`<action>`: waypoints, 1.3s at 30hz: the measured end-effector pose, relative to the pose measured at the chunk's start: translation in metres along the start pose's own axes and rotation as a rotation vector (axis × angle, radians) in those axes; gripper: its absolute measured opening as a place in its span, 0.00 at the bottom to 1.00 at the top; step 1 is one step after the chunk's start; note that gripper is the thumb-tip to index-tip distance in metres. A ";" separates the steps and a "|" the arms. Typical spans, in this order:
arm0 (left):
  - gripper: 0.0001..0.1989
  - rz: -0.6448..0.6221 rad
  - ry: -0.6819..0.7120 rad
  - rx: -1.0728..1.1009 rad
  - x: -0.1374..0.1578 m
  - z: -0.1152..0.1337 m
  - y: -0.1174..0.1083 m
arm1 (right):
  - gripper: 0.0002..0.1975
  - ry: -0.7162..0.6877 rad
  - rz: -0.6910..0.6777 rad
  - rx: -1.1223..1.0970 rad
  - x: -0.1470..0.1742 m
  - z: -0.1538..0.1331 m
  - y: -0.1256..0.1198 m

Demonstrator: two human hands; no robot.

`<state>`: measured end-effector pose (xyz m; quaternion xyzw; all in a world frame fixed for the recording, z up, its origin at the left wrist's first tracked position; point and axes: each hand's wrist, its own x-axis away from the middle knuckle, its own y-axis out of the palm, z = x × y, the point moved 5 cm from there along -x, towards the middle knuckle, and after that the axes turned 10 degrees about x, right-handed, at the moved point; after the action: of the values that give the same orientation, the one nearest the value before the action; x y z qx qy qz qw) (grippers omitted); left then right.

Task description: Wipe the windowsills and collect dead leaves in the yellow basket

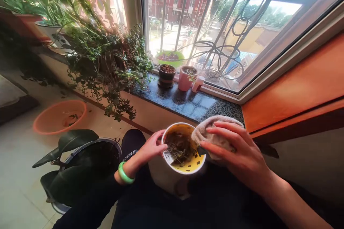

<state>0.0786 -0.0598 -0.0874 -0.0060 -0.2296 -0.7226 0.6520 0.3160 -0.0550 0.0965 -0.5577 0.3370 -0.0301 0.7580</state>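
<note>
A yellow bin (192,166) with a white rim and small dark cut-outs or marks sits in front of my lap, holding dry brown plant scraps (177,147). My left hand (152,148) grips its left rim, thumb on the edge, with a green bangle on the wrist. On the right, my right hand (239,148) is closed over a bunched beige cloth (200,131) beside the bin's right rim. The fingertips and part of the palm side are hidden by the cloth.
A dark pot (166,75), a pink pot (185,78) and a small bottle (198,83) stand on the granite sill (172,102). A trailing plant (115,57) hangs at left. An orange basin (43,127) and a large-leaved potted plant (77,171) are on the floor.
</note>
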 end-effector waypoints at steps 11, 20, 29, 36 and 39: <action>0.31 0.131 0.097 -0.010 -0.008 -0.068 0.004 | 0.13 0.303 -0.327 -0.342 0.004 0.012 0.055; 0.31 0.208 0.079 0.012 -0.010 -0.065 -0.020 | 0.22 0.911 0.016 -0.190 0.032 0.146 0.057; 0.31 0.319 0.027 0.178 -0.027 -0.069 -0.056 | 0.30 0.543 -0.225 0.044 0.040 0.139 0.143; 0.32 0.371 0.049 0.208 -0.033 -0.058 -0.078 | 0.25 0.392 -0.166 -0.061 -0.109 0.062 0.204; 0.32 0.417 0.062 0.216 -0.027 -0.046 -0.093 | 0.26 0.375 -0.185 -0.103 -0.158 0.037 0.228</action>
<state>0.0080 -0.0459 -0.1667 0.0387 -0.2791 -0.5434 0.7907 0.1393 0.1279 -0.0199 -0.6089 0.4207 -0.1854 0.6464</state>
